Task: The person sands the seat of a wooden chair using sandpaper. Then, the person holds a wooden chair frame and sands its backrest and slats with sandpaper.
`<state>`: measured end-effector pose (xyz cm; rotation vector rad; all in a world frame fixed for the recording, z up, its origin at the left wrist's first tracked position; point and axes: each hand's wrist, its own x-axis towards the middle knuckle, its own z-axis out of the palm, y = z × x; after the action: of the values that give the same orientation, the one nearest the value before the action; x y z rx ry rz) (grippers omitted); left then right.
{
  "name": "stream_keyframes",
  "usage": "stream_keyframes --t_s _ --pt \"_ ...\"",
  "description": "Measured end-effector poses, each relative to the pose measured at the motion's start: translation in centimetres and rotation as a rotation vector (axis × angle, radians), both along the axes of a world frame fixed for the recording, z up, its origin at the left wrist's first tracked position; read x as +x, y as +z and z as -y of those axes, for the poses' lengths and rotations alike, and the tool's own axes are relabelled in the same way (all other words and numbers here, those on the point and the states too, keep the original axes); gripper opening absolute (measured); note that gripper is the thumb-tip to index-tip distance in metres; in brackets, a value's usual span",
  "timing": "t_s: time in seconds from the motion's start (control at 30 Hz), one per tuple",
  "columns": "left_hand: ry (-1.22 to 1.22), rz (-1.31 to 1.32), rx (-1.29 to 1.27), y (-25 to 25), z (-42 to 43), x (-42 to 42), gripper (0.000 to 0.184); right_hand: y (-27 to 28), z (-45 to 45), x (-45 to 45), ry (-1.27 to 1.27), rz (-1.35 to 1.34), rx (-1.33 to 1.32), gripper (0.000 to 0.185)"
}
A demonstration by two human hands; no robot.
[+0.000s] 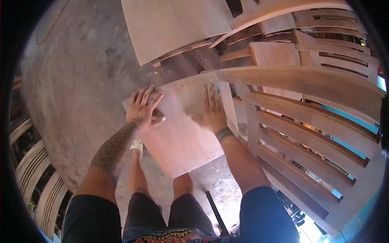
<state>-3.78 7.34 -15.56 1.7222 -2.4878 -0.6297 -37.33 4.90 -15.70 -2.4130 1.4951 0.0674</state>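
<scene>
A wooden chair seat (178, 137) lies in front of me, with its slatted backrest (300, 117) rising on the right. My left hand (146, 107) rests on the seat's left edge, fingers apart and nothing in it. Flat on the right part of the seat, close to the backrest, is my right hand (213, 107), its fingers stretched out. No object shows in or under either hand.
Another chair's wooden seat (178, 28) stands just beyond. More slatted chairs (275, 54) fill the upper right, and curved slats (34, 170) stand at the far left. A dark bar (216, 212) is near my legs on the concrete floor (81, 77).
</scene>
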Motion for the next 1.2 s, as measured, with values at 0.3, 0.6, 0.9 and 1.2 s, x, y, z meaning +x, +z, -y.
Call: stream_keyframes --t_s 0.3,0.6,0.9,1.2 --pt "-0.022 0.021 -0.015 -0.3 0.0 0.3 0.099 -0.6 7.4 3.8 0.015 0.021 -0.096 0.132" --pt "0.004 0.035 0.044 0.3 0.1 0.3 0.101 0.1 -14.6 -6.4 0.067 0.077 -0.026 0.112" --pt "0.001 0.065 0.038 0.2 -0.2 0.0 0.101 -1.8 1.3 6.0 -0.084 0.080 -0.124 0.109" --pt "0.004 0.094 0.083 -1.0 -1.5 0.3 0.104 -1.5 -14.0 -0.3 0.149 -0.027 -0.126 0.101"
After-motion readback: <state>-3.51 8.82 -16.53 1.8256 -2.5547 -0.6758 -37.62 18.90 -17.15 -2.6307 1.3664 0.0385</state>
